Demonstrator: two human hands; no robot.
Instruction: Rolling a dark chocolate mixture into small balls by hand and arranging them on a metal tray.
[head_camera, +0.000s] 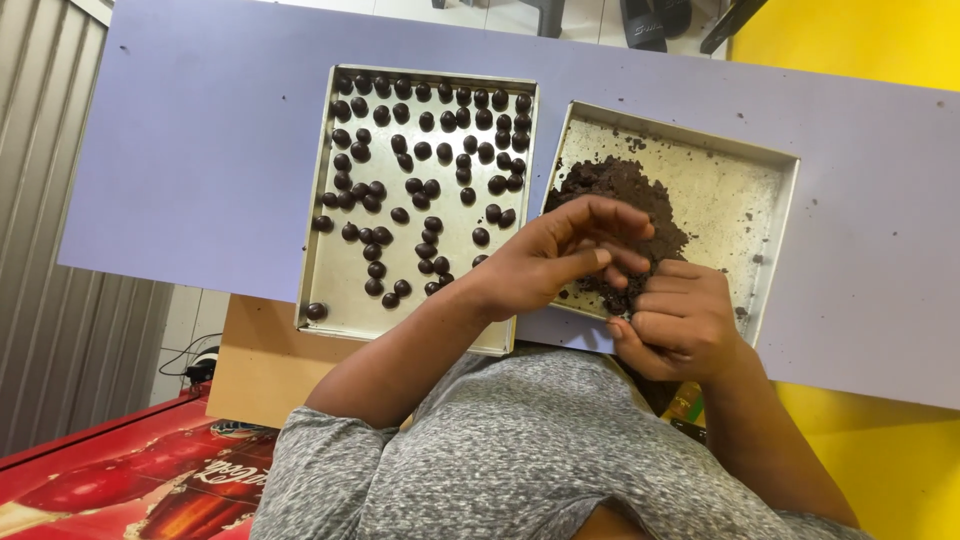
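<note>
1. Bench (210, 150) left of the left tray (318, 285): bare, easy passage.
2. Left tray crowded with dark balls (420, 150); near end less packed.
3. Right tray (770, 270): crumb heap (615, 190) blocks the left side, right side free.
4. Tray rims nearly touch; no gap between.

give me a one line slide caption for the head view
Both hands, left hand and right hand, work dark crumbly mixture in a metal tray, beside a tray of dark balls.
</note>
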